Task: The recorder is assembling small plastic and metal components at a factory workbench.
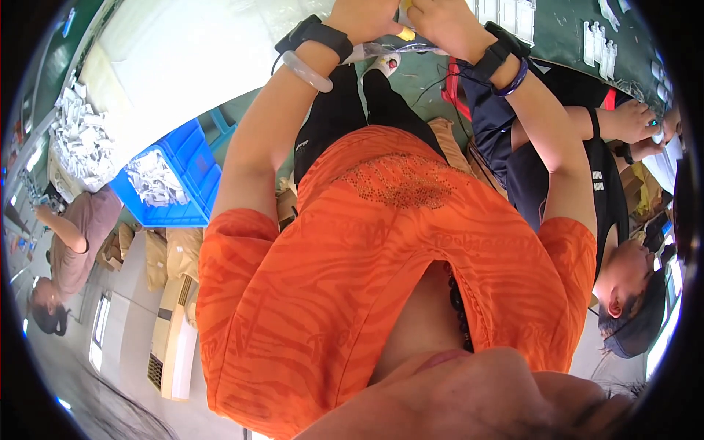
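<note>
My left hand (364, 20) and my right hand (449, 28) are close together at the top edge, over the near rim of the work table (198, 59). Both are partly cut off by the picture's edge. A yellow cover (406, 34) sits on a left fingertip, and more yellow shows by the right fingers. The fingers of both hands are bent inward toward each other, closed around something small whose kind is hidden. Clear plastic film (392, 48) lies along the table rim just below them.
Left of me, a blue crate (198, 172) holds white plastic parts, beside a heaped pale sack (62, 172). White moulded pieces (600, 50) lie on the dark green tabletop at right. A co-worker (623, 220) sits close at my right; another person (92, 220) works at far left.
</note>
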Demonstrator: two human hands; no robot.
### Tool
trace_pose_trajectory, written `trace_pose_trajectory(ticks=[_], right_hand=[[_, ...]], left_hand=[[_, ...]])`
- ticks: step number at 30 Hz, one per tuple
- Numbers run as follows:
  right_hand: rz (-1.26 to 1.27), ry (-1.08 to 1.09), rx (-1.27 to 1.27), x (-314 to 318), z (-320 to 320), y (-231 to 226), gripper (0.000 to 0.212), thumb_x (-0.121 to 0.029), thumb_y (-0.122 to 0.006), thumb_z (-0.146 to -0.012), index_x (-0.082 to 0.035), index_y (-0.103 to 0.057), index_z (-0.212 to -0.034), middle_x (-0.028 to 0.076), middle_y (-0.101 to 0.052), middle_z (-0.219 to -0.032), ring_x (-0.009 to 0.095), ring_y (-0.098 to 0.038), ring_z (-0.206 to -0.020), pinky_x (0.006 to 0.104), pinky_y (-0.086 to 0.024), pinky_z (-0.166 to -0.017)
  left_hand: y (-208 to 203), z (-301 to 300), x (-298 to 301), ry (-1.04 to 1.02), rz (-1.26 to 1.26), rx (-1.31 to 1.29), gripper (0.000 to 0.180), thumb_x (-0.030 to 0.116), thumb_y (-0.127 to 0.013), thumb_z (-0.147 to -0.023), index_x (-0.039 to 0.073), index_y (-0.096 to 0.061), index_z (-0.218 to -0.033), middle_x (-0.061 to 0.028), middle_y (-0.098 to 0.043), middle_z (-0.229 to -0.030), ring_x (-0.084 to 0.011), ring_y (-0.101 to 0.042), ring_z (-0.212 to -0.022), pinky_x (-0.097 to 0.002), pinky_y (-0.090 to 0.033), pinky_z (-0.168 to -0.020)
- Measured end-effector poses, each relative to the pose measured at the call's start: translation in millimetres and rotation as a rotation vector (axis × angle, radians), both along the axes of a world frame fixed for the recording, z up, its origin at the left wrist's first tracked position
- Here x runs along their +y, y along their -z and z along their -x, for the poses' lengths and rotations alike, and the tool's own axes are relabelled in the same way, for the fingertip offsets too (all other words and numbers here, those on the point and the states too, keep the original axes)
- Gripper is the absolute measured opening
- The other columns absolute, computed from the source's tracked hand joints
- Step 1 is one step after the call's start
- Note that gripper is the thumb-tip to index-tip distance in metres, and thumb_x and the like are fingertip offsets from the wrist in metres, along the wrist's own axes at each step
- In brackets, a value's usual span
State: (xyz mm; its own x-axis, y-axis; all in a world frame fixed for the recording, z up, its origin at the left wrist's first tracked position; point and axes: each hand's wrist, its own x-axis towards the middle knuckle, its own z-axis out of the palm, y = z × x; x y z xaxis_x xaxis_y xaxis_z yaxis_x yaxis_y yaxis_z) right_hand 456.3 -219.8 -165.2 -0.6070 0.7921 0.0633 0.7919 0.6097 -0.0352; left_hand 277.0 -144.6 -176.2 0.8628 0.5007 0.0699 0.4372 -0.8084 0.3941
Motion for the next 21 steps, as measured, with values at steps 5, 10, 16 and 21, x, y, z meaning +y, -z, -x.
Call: trace_pose_trajectory(ticks=[5, 10, 16, 21], right_hand=[[0.006, 0.621, 0.659, 9.8, -15.9, -33.1, 0.008, -0.007, -0.070, -0.071, -0.010, -0.062, -0.072, 0.009, -0.055, -0.070, 0.030, -0.056, -0.066, 0.0417, -0.045, -0.063], [-0.035, 0.375, 0.563, 8.1, 4.7, -27.7, 0.010, -0.006, -0.070, -0.070, -0.010, -0.062, -0.074, 0.008, -0.055, -0.071, 0.031, -0.054, -0.064, 0.0420, -0.044, -0.060], [-0.070, 0.217, 0.400, 18.3, 31.1, -0.6, 0.010, -0.015, -0.069, -0.071, -0.013, -0.059, -0.071, 0.005, -0.052, -0.070, 0.027, -0.055, -0.067, 0.0404, -0.043, -0.065], [-0.013, 0.138, 0.165, 23.2, 37.6, 9.0, 0.008, -0.021, -0.062, -0.073, -0.016, -0.060, -0.067, 0.002, -0.053, -0.070, 0.021, -0.059, -0.070, 0.0392, -0.041, -0.069]], left_hand=[[-9.2, 2.5, -0.2, -0.003, 0.052, 0.016, 0.086, 0.036, -0.080, -0.062, 0.006, -0.048, -0.136, -0.0126, -0.046, -0.140, -0.0311, -0.039, -0.133, -0.0582, -0.024, -0.111], [-19.6, 16.4, 12.0, -0.076, 0.079, -0.133, 0.101, 0.033, -0.083, -0.059, 0.006, -0.036, -0.145, -0.0130, -0.040, -0.146, -0.0320, -0.035, -0.138, -0.0583, -0.026, -0.111], [-21.8, 28.8, 31.7, -0.023, 0.124, 0.116, 0.097, 0.032, -0.084, -0.061, 0.009, -0.039, -0.143, -0.0107, -0.040, -0.148, -0.0306, -0.034, -0.139, -0.0584, -0.026, -0.111], [-17.7, 31.7, 30.5, -0.031, 0.144, 0.122, 0.089, 0.028, -0.083, -0.063, 0.011, -0.043, -0.140, -0.0098, -0.042, -0.145, -0.0291, -0.037, -0.137, -0.0579, -0.026, -0.111]])
